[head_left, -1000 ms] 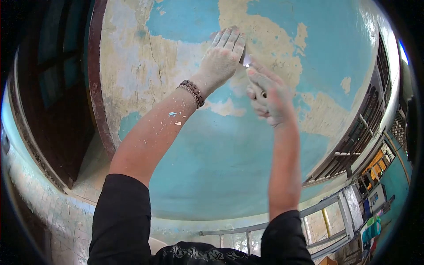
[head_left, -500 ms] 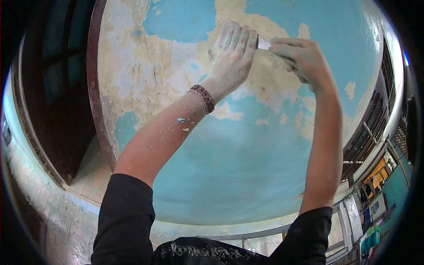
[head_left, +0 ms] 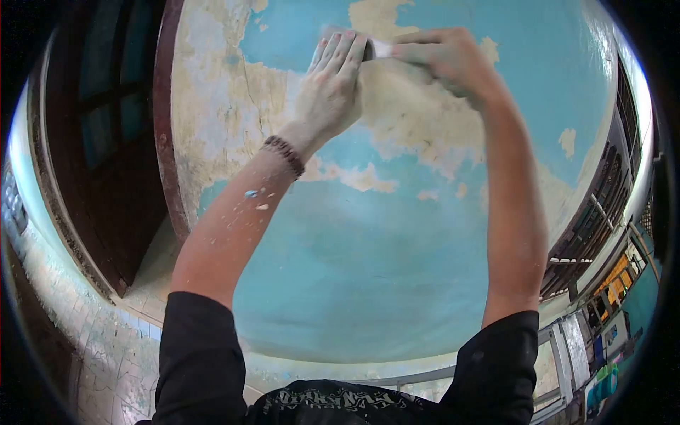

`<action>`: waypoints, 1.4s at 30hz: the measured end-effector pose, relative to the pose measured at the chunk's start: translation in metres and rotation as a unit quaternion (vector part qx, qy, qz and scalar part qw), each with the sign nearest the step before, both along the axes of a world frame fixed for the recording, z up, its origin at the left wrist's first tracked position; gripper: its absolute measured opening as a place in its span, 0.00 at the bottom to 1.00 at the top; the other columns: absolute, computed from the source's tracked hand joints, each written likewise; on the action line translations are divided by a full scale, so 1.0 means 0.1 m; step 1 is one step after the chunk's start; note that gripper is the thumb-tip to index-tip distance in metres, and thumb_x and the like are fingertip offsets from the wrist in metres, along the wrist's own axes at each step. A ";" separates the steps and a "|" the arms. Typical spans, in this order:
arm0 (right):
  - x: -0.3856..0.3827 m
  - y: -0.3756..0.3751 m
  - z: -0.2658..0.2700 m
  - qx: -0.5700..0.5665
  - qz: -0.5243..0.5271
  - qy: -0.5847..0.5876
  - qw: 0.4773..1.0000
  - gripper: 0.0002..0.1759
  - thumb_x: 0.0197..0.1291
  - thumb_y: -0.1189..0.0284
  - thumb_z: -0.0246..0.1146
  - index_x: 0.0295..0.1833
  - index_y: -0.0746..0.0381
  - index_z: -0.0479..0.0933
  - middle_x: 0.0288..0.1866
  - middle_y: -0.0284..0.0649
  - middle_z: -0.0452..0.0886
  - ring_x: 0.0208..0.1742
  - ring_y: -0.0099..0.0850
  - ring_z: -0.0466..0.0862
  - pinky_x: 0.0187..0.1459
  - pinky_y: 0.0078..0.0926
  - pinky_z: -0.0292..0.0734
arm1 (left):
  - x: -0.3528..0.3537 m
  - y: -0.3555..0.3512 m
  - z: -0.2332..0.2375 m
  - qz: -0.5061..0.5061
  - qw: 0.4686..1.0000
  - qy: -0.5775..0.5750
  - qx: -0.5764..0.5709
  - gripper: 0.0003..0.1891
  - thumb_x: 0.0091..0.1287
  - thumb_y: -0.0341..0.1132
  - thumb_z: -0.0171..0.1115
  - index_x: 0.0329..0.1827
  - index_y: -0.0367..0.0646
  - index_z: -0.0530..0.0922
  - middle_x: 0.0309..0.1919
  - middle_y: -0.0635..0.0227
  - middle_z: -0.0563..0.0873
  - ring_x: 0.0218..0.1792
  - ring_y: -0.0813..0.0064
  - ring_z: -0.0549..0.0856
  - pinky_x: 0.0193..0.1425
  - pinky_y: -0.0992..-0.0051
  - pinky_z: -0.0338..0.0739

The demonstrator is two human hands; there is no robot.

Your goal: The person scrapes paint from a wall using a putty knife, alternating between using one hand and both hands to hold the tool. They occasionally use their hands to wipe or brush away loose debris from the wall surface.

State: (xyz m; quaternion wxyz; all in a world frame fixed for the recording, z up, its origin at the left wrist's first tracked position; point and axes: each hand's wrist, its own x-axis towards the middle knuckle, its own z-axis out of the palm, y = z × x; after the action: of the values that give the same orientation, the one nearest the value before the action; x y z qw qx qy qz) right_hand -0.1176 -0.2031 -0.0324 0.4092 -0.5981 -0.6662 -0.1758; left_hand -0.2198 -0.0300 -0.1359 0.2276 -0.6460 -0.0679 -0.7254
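A scraper (head_left: 381,49) lies against the peeling wall (head_left: 340,262), its pale metal neck showing between my hands. My right hand (head_left: 453,67) is closed around its handle, which the fingers mostly hide. My left hand (head_left: 329,92) rests flat on the blade with fingers stretched out, covering most of it. Pale dust coats both hands, and paint flakes stick to my left forearm. Around the scraper the wall shows patches of blue paint and bare cream plaster (head_left: 411,106).
To the left stands a dark wooden door (head_left: 106,156) beside a brown frame (head_left: 164,120). A metal ladder-like frame (head_left: 559,361) is at lower right, near a window grille (head_left: 595,205). Tiled floor (head_left: 106,361) shows at lower left.
Both hands and the scraper have moved left and slightly up across the wall. The view has also shifted a little. My hold on the scraper looks the same.
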 end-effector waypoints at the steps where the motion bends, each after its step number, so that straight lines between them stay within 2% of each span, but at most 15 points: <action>1: 0.14 -0.08 0.11 0.004 -0.015 0.017 1.000 0.22 0.57 0.57 0.70 0.53 0.58 0.86 0.18 0.26 0.71 0.15 0.14 0.60 0.16 0.18 0.49 | -0.15 0.06 -0.05 0.022 0.999 0.034 0.012 0.29 0.65 0.27 0.58 0.71 0.35 0.66 0.69 0.44 0.71 0.72 0.45 0.67 0.77 0.56 0.60; 4: 0.13 -0.14 0.19 0.010 -0.061 0.048 0.997 0.23 0.57 0.57 0.70 0.54 0.59 0.85 0.17 0.25 0.70 0.14 0.14 0.60 0.16 0.18 0.49 | -0.51 0.28 -0.11 0.046 0.997 0.062 0.010 0.28 0.68 0.31 0.58 0.72 0.38 0.65 0.70 0.49 0.70 0.73 0.47 0.66 0.78 0.55 0.58; 7: 0.02 -0.19 0.16 0.007 -0.090 0.054 0.994 0.24 0.57 0.57 0.70 0.55 0.60 0.85 0.17 0.25 0.70 0.14 0.14 0.60 0.15 0.18 0.49 | -0.60 0.59 -0.06 0.134 0.988 0.071 -0.041 0.28 0.72 0.42 0.53 0.73 0.41 0.64 0.74 0.50 0.65 0.76 0.52 0.61 0.81 0.55 0.49; 12: 0.23 -0.31 0.18 -0.013 -0.104 0.029 0.994 0.20 0.55 0.59 0.71 0.52 0.55 0.87 0.22 0.29 0.76 0.18 0.17 0.66 0.18 0.19 0.55 | -0.70 0.69 -0.02 0.157 0.983 0.089 -0.020 0.30 0.73 0.43 0.52 0.77 0.45 0.60 0.78 0.58 0.59 0.78 0.57 0.56 0.83 0.57 0.45; 14: 0.23 -0.16 0.04 0.014 -0.084 0.095 0.992 0.20 0.57 0.58 0.70 0.52 0.54 0.87 0.22 0.29 0.76 0.20 0.18 0.68 0.18 0.19 0.56 | -0.64 0.71 -0.03 0.189 0.979 0.076 -0.018 0.30 0.74 0.43 0.49 0.78 0.46 0.58 0.78 0.58 0.58 0.79 0.59 0.55 0.83 0.55 0.43; 17: -0.09 0.15 -0.12 -0.023 -0.032 0.122 0.992 0.25 0.58 0.55 0.70 0.56 0.59 0.84 0.18 0.26 0.69 0.16 0.15 0.61 0.17 0.19 0.53 | -0.65 0.71 -0.03 0.178 0.980 0.082 -0.028 0.30 0.74 0.44 0.48 0.78 0.47 0.58 0.79 0.59 0.56 0.80 0.59 0.53 0.83 0.54 0.40; 21: 0.05 -0.02 0.03 -0.004 -0.056 0.105 0.993 0.25 0.58 0.55 0.70 0.57 0.58 0.84 0.17 0.25 0.69 0.17 0.15 0.62 0.17 0.19 0.52 | -0.86 0.88 -0.15 0.164 0.983 0.068 -0.045 0.30 0.75 0.44 0.46 0.79 0.46 0.56 0.80 0.61 0.54 0.80 0.59 0.50 0.82 0.55 0.39; 24: 0.07 -0.11 0.09 0.003 -0.095 0.184 0.978 0.25 0.59 0.55 0.69 0.58 0.58 0.84 0.19 0.24 0.70 0.18 0.14 0.63 0.18 0.17 0.53 | -0.94 0.84 -0.15 0.166 0.983 0.043 -0.068 0.31 0.75 0.45 0.47 0.80 0.47 0.56 0.80 0.61 0.53 0.81 0.58 0.49 0.82 0.54 0.39; 27: -0.20 0.12 -0.06 0.050 -0.064 0.242 0.967 0.24 0.61 0.55 0.67 0.58 0.57 0.83 0.21 0.25 0.72 0.18 0.13 0.63 0.19 0.16 0.53 | -0.90 0.79 -0.18 0.161 0.983 0.038 -0.081 0.32 0.75 0.46 0.48 0.80 0.49 0.55 0.80 0.60 0.52 0.81 0.57 0.49 0.82 0.53 0.38; 29: -0.35 0.17 -0.07 0.016 -0.091 0.167 0.982 0.21 0.62 0.54 0.65 0.56 0.52 0.85 0.34 0.34 0.83 0.34 0.25 0.80 0.31 0.28 0.71 | -0.96 0.83 -0.17 0.165 0.981 0.062 -0.082 0.33 0.74 0.48 0.48 0.81 0.50 0.54 0.81 0.59 0.51 0.81 0.56 0.48 0.82 0.52 0.37; 30: -0.32 0.13 -0.11 0.019 -0.096 0.168 0.981 0.21 0.62 0.54 0.65 0.56 0.52 0.85 0.34 0.34 0.83 0.34 0.25 0.80 0.31 0.28 0.71 | -0.98 0.85 -0.16 0.161 0.982 0.064 -0.079 0.33 0.74 0.48 0.48 0.81 0.50 0.54 0.81 0.59 0.51 0.81 0.56 0.48 0.82 0.52 0.37; 32: -0.20 0.02 -0.27 0.091 -0.206 0.012 0.974 0.20 0.67 0.57 0.59 0.59 0.52 0.82 0.40 0.40 0.86 0.41 0.35 0.83 0.41 0.33 0.76 | -1.02 0.87 -0.18 0.168 0.980 0.075 -0.069 0.34 0.74 0.50 0.48 0.81 0.52 0.54 0.81 0.59 0.50 0.81 0.56 0.47 0.82 0.52 0.37; 35: -0.19 0.03 -0.40 0.123 -0.220 -0.046 0.967 0.20 0.69 0.59 0.55 0.60 0.53 0.81 0.47 0.45 0.86 0.48 0.44 0.84 0.51 0.37 0.76 | -0.96 0.83 -0.16 0.176 0.978 0.055 -0.100 0.35 0.73 0.54 0.48 0.81 0.55 0.54 0.81 0.59 0.49 0.81 0.55 0.46 0.81 0.49 0.35; 39: -0.35 0.12 -0.22 0.110 -0.220 -0.081 0.966 0.19 0.69 0.61 0.55 0.60 0.53 0.81 0.46 0.48 0.86 0.48 0.48 0.84 0.49 0.41 0.77 | -0.77 0.79 -0.09 0.177 0.974 -0.004 -0.141 0.37 0.71 0.58 0.49 0.81 0.61 0.53 0.81 0.62 0.47 0.81 0.56 0.45 0.81 0.45 0.32; 42: -0.33 0.09 -0.32 0.099 -0.253 -0.105 0.957 0.20 0.71 0.59 0.55 0.62 0.54 0.79 0.40 0.48 0.86 0.41 0.45 0.84 0.48 0.37 0.77 | -0.74 0.79 -0.10 0.196 0.969 -0.023 -0.147 0.37 0.71 0.60 0.49 0.81 0.63 0.52 0.82 0.62 0.47 0.81 0.56 0.45 0.80 0.43 0.32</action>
State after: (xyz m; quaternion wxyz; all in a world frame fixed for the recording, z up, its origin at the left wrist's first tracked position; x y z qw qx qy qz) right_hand -0.1510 -0.1937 -0.0644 0.3360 -0.6819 -0.5116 -0.4005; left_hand -0.2937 0.0486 -0.1458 0.2660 -0.6300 -0.3043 -0.6632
